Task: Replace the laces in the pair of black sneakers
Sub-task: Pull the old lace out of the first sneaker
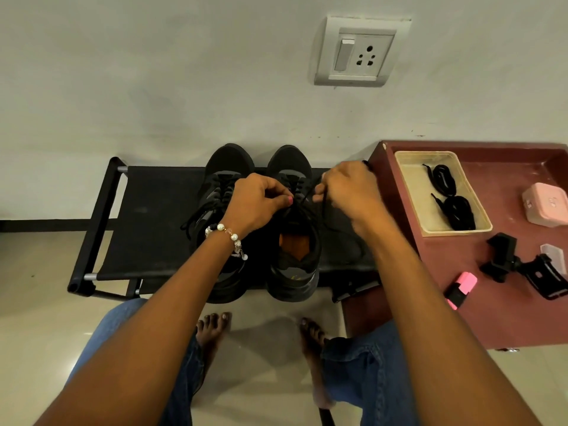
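Two black sneakers stand side by side on a low black bench (153,229), toes toward the wall. The left sneaker (221,186) has its laces hanging loose to the left. My left hand (255,204) pinches a lace strand over the tongue of the right sneaker (295,259). My right hand (347,192) grips the other strand of the same black lace (307,196) and holds it out to the right. A spare pair of coiled black laces (451,198) lies in a beige tray (412,198) on the maroon table.
The maroon table (430,287) at the right carries a pink box (545,204), a black clamp holder (519,265) and a pink highlighter (459,289). A wall socket (359,52) is on the wall behind. My knees and bare feet are below the bench.
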{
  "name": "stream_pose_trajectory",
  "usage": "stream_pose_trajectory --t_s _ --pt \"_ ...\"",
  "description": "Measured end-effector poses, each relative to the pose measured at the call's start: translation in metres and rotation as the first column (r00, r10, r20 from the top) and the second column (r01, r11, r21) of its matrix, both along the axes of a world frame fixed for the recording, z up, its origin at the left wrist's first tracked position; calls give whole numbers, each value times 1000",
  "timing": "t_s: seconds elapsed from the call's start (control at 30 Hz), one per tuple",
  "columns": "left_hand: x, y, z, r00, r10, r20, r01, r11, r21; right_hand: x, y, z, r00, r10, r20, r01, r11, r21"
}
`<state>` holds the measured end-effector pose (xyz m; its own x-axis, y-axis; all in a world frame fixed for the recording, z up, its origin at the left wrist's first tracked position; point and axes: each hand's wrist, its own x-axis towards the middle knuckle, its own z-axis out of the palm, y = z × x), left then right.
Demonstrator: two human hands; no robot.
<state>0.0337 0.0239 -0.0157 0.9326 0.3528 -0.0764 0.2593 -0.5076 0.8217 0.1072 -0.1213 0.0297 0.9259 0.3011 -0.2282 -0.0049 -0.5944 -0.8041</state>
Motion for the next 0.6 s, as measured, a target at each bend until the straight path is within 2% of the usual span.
stream_pose_trajectory --t_s 0.07,0.1,0.13,0.2,0.23,0.27,0.33,0.37,0.43,0.5,0.53,0.6 --pt "0 1 0 1000 0 -16 0 1000 -6 0 -5 7 990 -102 -98 112 989 93" --pt "0 0 0 1000 1 -26 -1 1000 -2 -1 -8 7 990 -113 -79 119 990 73" --pt "0 0 -1 999 9 -36 -9 1000 1 0 -11 6 995 -101 -6 101 995 7" --pt "2 0 -2 998 49 -35 -49 999 -12 2 -15 0 978 -8 210 60 968 -242" --pt "3 -1 -2 996 78 -30 -79 996 -42 2 -16 -2 960 50 274 49 938 -343" --pt "3 0 -2 995 101 -26 -103 991 -84 2 -16 -3 952 89 293 27 929 -370" --pt "2 1 0 998 55 1 -55 992 -116 2 -17 -3 960 114 254 -44 963 -266" --pt "2 1 1 1000 -14 7 15 997 -73 1 -17 -2 965 129 228 -79 974 -215" --pt "0 1 0 989 -146 0 145 984 103 -3 -17 0 963 195 189 -153 965 -214" --pt "1 -1 -2 986 -165 21 158 968 196 -4 -16 -2 954 231 192 -184 954 -235" --pt "1 -2 -3 991 -132 34 125 980 158 -4 -15 -2 948 238 210 -187 953 -237" --pt "2 -5 -1 999 -2 41 5 997 -72 -3 -15 -2 945 237 225 -188 957 -220"
